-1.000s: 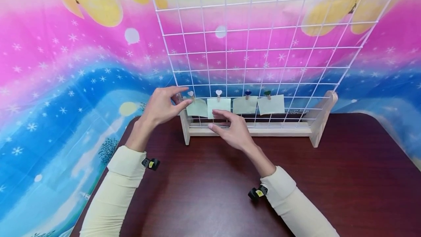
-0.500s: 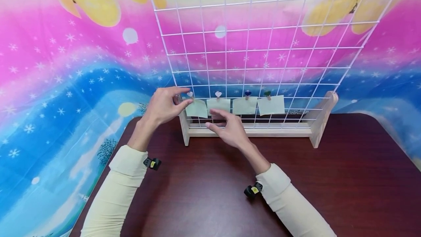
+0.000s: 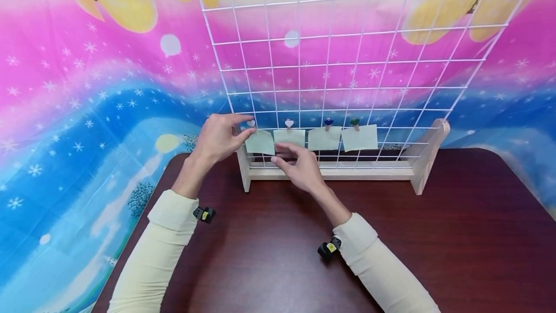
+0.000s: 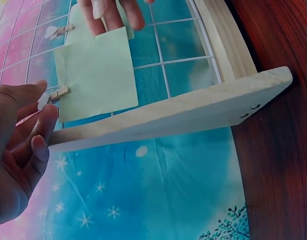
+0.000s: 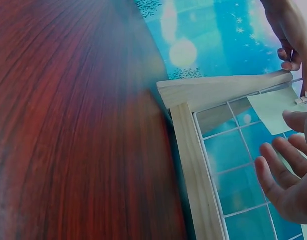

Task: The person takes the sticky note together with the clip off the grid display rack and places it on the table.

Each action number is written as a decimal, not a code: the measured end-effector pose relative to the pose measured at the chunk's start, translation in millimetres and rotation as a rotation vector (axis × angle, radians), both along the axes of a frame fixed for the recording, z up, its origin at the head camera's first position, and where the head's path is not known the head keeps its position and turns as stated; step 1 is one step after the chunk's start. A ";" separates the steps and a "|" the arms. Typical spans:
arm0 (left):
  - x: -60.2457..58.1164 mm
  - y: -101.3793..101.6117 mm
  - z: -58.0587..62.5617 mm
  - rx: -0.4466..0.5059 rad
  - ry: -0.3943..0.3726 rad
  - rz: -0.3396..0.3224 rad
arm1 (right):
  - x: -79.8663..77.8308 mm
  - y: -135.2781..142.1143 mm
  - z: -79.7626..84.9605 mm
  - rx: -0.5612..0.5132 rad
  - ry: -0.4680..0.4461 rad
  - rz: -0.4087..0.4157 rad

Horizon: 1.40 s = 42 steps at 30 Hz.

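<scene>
Several pale green paper notes hang in a row on a white wire grid (image 3: 304, 66), each under a small heart-topped clothespin. At the far left note (image 3: 260, 143), my left hand (image 3: 217, 138) has thumb and forefinger on either side of a white-heart clothespin (image 4: 56, 95), pinching it. My right hand (image 3: 300, 165) reaches up by that note's lower right corner, thumb and fingers apart and nothing gripped between them. It partly covers the second note (image 3: 290, 136), whose white-heart clothespin (image 3: 289, 123) shows above. Further right hang notes under a blue-heart clothespin (image 3: 328, 122) and a green-heart clothespin (image 3: 355, 123).
The grid stands in a wooden base (image 3: 369, 174) with upright side pieces, such as the right one (image 3: 427, 158), at the back of a dark red-brown table (image 3: 269, 250). Behind it hangs a pink and blue snowflake-patterned cloth (image 3: 117, 76).
My right hand has shifted slightly left and up, toward the far left note's lower corner, its thumb and fingers nearer each other. My left hand stays at its clothespin.
</scene>
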<state>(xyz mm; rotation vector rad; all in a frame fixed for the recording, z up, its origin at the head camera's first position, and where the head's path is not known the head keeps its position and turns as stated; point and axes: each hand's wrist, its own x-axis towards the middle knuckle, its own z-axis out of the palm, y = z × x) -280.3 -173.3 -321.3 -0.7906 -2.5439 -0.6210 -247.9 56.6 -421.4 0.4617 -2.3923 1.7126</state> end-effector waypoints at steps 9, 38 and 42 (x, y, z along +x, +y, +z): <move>-1.8 0.6 -3.0 0.039 0.031 0.007 | -7.9 -15.0 1.4 -0.025 0.011 -0.055; -11.4 1.8 -12.5 0.211 0.193 -0.088 | -3.3 -22.3 6.2 0.015 0.028 -0.153; -11.5 1.4 -10.8 0.269 0.249 -0.084 | 0.1 -20.0 6.5 0.018 0.018 -0.145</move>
